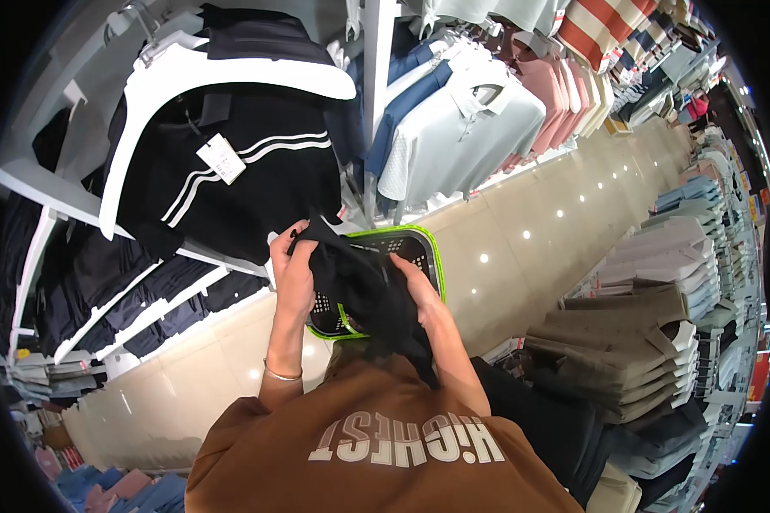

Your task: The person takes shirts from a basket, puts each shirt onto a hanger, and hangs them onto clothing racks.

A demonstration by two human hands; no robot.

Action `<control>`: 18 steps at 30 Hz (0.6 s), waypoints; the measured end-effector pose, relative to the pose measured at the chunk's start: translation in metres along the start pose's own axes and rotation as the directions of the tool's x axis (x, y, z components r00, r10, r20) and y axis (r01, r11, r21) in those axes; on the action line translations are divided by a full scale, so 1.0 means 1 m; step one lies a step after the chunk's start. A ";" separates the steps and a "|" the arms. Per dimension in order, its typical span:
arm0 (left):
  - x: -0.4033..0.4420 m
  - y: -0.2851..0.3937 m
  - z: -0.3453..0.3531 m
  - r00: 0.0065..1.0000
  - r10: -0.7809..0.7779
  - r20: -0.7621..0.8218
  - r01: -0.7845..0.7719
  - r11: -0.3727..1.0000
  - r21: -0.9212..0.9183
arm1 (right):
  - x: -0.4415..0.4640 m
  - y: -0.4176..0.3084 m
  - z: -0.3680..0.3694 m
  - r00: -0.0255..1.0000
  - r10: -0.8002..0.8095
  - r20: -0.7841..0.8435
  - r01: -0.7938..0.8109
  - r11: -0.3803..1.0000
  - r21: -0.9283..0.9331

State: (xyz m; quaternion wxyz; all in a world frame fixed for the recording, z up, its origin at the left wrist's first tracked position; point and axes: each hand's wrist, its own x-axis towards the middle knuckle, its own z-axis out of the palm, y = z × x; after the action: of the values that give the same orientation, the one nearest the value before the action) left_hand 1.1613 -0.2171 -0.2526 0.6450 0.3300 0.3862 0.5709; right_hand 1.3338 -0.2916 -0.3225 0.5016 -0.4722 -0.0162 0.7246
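A black garment (351,278) hangs loosely folded between my hands, in front of my body. My left hand (294,267) pinches its upper edge between closed fingers. My right hand (416,284) grips its right side; the cloth partly hides those fingers. Below the garment is a black shopping basket with a bright green rim (441,269), largely covered by the cloth. Ahead on the left, a black shirt (265,184) with two white stripes and a white price tag (221,159) is on display. A large white hanger (231,77) is in front of this shirt.
White polo shirts (462,128) and pink shirts (556,94) hang along the rack ahead. Brown garments (612,350) and pale ones (659,256) line the right side. A shiny tiled aisle (522,248) runs between. Folded dark clothes (103,295) lie on lower left shelves.
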 end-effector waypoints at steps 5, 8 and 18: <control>0.005 0.009 0.017 0.981 -0.039 0.189 0.066 0.988 -0.140 | -0.001 0.004 -0.024 0.983 -0.159 -0.089 0.120 0.931 -0.344; 0.010 0.011 0.023 0.960 -0.035 0.276 0.092 0.976 -0.196 | 0.007 0.018 -0.040 0.912 -0.404 -0.073 0.303 0.783 -0.543; -0.002 0.017 0.028 0.937 -0.096 0.337 0.190 0.947 -0.259 | -0.039 0.002 0.026 0.601 -0.754 0.264 0.670 0.295 -0.681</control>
State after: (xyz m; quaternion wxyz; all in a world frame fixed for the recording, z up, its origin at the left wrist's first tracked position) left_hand 1.1772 -0.2169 -0.2243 0.7802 0.2918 0.2127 0.5108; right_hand 1.3159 -0.3094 -0.2833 0.5387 -0.6086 -0.4816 0.3278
